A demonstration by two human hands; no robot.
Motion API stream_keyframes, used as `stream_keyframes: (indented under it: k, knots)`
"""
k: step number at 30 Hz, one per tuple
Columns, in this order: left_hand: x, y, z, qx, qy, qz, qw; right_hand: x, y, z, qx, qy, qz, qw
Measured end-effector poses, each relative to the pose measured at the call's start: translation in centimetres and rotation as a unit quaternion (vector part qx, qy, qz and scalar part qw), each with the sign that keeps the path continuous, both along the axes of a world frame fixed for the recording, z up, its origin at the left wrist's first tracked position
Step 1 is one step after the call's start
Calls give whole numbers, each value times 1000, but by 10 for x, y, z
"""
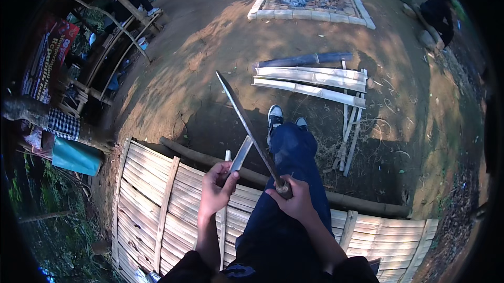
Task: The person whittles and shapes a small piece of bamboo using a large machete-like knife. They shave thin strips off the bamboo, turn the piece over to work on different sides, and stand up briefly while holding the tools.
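Seen from above, w/ the person seated on a slatted bamboo surface (pixel 152 199). Far left of the fingers, a teal container (pixel 77 157) is seen beside a checkered cloth (pixel 63 124).

The left hand (pixel 216 191) is raised over the slats, its fingers (pixel 228 178) closed around the lower end of a thin bamboo strip (pixel 241 153). The strip is angled up & to the right from those fingers, its top end meeting the blade.

Just right of it, the right hand (pixel 294 199) is seen w/ fingers (pixel 278 195) wrapped tight on the handle of a long machete (pixel 247 123). The blade is pointed up & to the left, away from the fingers, crossing above the strip. Whether blade & strip actually touch can't be told.

Beyond both hands, blue-trousered legs are stretched out to a sneaker (pixel 274 116) on the dirt ground (pixel 210 47). A thick bamboo pole (pixel 362 205) is laid along the surface's far edge, behind the fingers.

Further right & well past the fingers, split bamboo slabs (pixel 310 81) are laid on the ground, w/ a dark tube (pixel 304 60) beside them & thin sticks (pixel 350 136) to the right.
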State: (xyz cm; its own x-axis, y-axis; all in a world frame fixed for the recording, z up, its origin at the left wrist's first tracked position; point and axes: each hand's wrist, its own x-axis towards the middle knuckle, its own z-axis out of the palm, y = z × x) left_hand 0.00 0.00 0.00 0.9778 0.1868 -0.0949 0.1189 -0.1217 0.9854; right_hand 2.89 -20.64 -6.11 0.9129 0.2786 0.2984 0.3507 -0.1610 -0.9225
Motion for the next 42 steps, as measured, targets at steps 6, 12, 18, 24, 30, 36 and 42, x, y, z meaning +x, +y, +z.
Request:
stream_keyframes:
  k: [6,12,18,24,30,36,42]
  knots:
    - [2,30,10,107,-31,83,990,40,32,-3,31,-34,-19,999]
    - [3,20,6,157,32,46,986,31,54,-44,77,37,-1,996]
    - [19,17,-6,238,-39,58,969,30,50,-51,88,37,34,995]
    - [44,2,0,192,0,37,981,37,42,-54,67,49,88,993]
    - [41,5,-20,185,-28,52,981,29,46,-58,35,20,108,993]
    - [33,6,-21,77,24,41,996,27,45,-64,9,12,107,994]
    - [23,-9,-5,1,66,6,998,24,35,-25,33,-13,72,997]
